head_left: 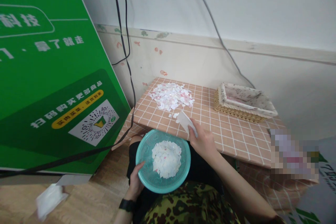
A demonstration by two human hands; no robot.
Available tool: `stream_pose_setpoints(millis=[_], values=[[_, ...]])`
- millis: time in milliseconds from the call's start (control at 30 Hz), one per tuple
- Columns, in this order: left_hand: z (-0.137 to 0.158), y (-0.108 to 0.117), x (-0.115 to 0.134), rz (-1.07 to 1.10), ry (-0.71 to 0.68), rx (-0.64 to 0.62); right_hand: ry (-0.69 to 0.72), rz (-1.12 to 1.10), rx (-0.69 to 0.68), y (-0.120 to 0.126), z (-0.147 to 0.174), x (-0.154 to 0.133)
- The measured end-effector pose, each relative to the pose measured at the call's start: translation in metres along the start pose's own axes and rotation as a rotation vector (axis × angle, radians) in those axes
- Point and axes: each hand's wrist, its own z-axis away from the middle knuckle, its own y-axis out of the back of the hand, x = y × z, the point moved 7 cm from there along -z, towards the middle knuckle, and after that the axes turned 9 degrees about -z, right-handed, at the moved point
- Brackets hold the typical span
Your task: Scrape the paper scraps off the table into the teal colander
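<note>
My left hand (135,181) grips the rim of a teal plastic colander (143,147), which rests on my lap just below the table edge. Inside it lies a mound of small white paper scraps (166,159) with a few pink bits. Over the table's front edge, my right hand (203,140) pinches a flat white card (186,121). The card is tilted, its far end close to a few loose scraps on the cloth. Beyond it, a wide heap of white and pink paper scraps (170,96) is spread at the table's back left.
The table (204,110) has a brown checked cloth. A lined wicker basket (241,112) stands at its back right. To the left rises a green cabinet (60,59) with a dark strap (105,148) across it. A white packet (50,199) lies on the floor.
</note>
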Motion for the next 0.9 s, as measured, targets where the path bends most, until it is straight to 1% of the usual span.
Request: stream_pose_setpoints(millis=[133,233,367,467,567,733,800,900], values=[[0.000,-0.002,0.001,0.006,-0.013,-0.029,-0.006,0.031,0.048,0.011,0.001,0.006],[0.000,-0.002,0.001,0.002,-0.010,-0.039,0.022,0.028,0.046,0.016,0.004,0.004],[0.000,-0.002,0.001,0.004,-0.006,-0.045,0.015,0.018,0.007,0.012,0.006,0.000],[-0.001,-0.001,0.001,0.003,-0.015,-0.047,0.044,-0.020,-0.017,0.005,0.005,-0.008],[-0.001,-0.001,0.001,-0.002,-0.016,-0.052,0.083,-0.029,0.019,0.005,0.003,-0.011],[-0.001,-0.001,0.002,0.007,-0.014,-0.049,-0.006,0.058,0.173,0.026,0.006,0.009],[-0.001,-0.001,0.002,0.001,-0.019,-0.037,-0.019,0.076,0.173,0.028,0.007,0.014],[-0.002,0.001,0.001,-0.003,-0.014,-0.014,-0.012,0.052,0.124,0.021,0.009,0.013]])
